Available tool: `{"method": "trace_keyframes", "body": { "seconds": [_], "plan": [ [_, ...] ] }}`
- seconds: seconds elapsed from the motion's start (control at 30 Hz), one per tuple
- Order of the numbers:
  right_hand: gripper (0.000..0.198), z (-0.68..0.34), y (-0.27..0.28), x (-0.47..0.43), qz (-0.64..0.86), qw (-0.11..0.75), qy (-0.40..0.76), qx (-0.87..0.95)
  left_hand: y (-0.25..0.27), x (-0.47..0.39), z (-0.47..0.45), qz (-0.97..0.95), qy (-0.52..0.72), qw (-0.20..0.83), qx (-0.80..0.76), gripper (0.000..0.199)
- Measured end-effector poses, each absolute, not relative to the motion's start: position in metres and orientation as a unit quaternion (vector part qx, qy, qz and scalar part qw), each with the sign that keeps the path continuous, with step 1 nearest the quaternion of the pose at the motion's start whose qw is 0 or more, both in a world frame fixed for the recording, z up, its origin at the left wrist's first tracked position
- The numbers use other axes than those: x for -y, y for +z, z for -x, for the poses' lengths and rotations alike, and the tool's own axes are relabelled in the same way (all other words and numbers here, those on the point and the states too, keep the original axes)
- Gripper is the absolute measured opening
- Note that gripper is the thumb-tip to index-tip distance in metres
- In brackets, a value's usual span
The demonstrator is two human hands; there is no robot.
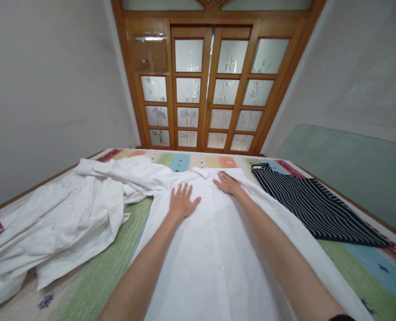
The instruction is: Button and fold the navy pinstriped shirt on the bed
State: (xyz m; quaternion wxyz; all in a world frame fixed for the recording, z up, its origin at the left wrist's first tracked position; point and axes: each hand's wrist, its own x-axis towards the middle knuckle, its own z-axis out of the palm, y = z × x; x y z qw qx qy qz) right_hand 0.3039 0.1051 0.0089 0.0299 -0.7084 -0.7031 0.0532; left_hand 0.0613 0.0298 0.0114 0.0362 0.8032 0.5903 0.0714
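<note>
A white button-up shirt (198, 249) lies spread out in front of me, its collar (201, 172) at the far end and its button strip running toward me. My left hand (182, 203) rests flat on the shirt's upper left part, fingers spread. On the upper right part, near the collar, my right hand (227, 183) lies flat with its fingers stretched out; some of its fingers are partly hidden by the cloth edge. Neither hand grips anything. The shirt's near end runs out of the picture.
A crumpled white garment (74, 218) lies at the left, touching the shirt's sleeve area. A folded black-and-white striped garment (311, 205) lies at the right. Beneath is a multicoloured patterned cover (117, 254). Wooden glass-paned doors (211, 89) stand behind; a pale green panel (348, 174) leans at the right.
</note>
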Motion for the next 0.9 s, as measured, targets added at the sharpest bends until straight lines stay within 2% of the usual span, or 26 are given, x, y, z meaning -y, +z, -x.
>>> {"method": "trace_keyframes", "body": {
  "seconds": [0.23,0.53,0.7,0.77,0.9],
  "plan": [
    [0.069,-0.304,0.008,-0.097,0.715,0.030,0.032,0.698,0.016,-0.042,-0.063,-0.805,0.054,0.038,-0.590,0.076],
    [0.043,-0.284,0.025,-0.070,0.706,0.062,-0.106,0.697,0.011,-0.031,-0.060,-0.806,0.107,-0.013,-0.583,0.058],
    [0.043,-0.299,0.048,-0.053,0.723,0.113,-0.143,0.666,0.011,-0.028,-0.060,-0.797,0.126,-0.024,-0.590,0.053],
    [0.046,-0.314,0.054,-0.049,0.767,0.145,-0.132,0.610,0.010,-0.026,-0.060,-0.796,0.129,-0.025,-0.591,0.053],
    [0.044,-0.351,0.060,-0.048,0.840,0.154,-0.020,0.520,0.009,-0.022,-0.059,-0.794,0.131,-0.025,-0.592,0.053]
  ]
}}
